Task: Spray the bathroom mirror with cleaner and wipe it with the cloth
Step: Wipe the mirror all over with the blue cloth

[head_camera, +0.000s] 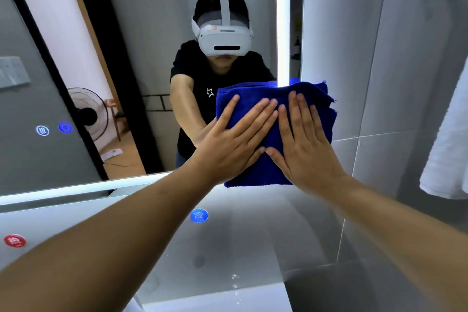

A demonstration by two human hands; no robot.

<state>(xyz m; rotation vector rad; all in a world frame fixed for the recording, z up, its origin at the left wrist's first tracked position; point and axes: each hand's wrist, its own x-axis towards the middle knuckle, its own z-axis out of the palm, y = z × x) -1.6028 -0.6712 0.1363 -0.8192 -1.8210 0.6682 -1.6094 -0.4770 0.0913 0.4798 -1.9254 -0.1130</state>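
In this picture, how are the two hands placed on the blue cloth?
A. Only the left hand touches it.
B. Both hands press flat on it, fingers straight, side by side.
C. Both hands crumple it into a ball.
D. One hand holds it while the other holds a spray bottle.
B: the left hand and the right hand lie flat with straight fingers on the blue cloth, pressing it against the mirror.

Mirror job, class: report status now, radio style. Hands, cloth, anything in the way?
Left hand and right hand flat, side by side, pressing blue cloth on mirror, lower right corner. No spray bottle in view. Nothing in the way.
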